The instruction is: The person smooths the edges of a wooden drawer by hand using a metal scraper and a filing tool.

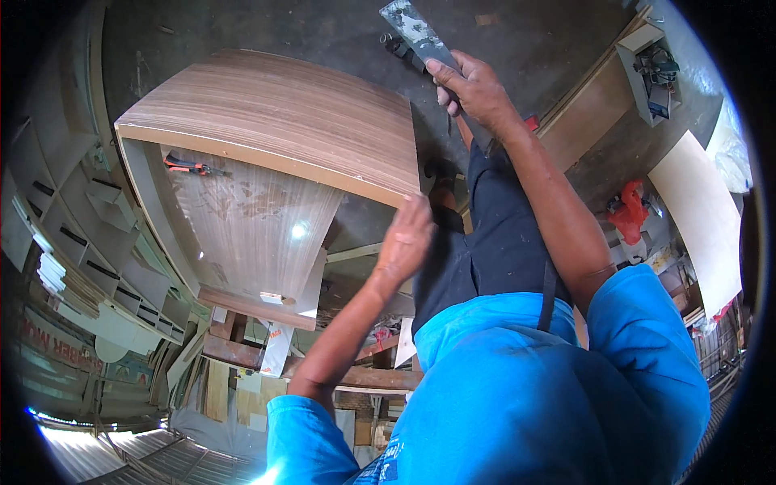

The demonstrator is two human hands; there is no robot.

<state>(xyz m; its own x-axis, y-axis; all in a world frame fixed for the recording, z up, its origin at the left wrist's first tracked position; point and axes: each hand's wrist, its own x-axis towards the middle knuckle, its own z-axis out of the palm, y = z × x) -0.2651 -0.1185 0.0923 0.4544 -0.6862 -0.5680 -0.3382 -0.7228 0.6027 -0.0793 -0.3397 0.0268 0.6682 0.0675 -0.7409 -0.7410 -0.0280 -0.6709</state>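
A wood-grain cabinet box (275, 105) stands before me on the left, its open side toward me, with a pale bare edge along the top panel. My left hand (408, 238) is at the near right corner of that panel, fingers stretched out and seeming to touch the edge; nothing shows in it. Away from the cabinet, my right hand (477, 89) is closed around a long flat grey metal bar (414, 31), smeared with white and with a small hole near its far end. The bar's lower end lies partly behind my wrist.
Inside the cabinet rests an orange-and-black hand tool (187, 166). A dark tool (398, 48) lies on the grey floor (307, 32). To the right are a box of tools (653, 77), a red plastic bag (629, 212) and a pale board (699, 218). Shelving (105, 234) lines the left.
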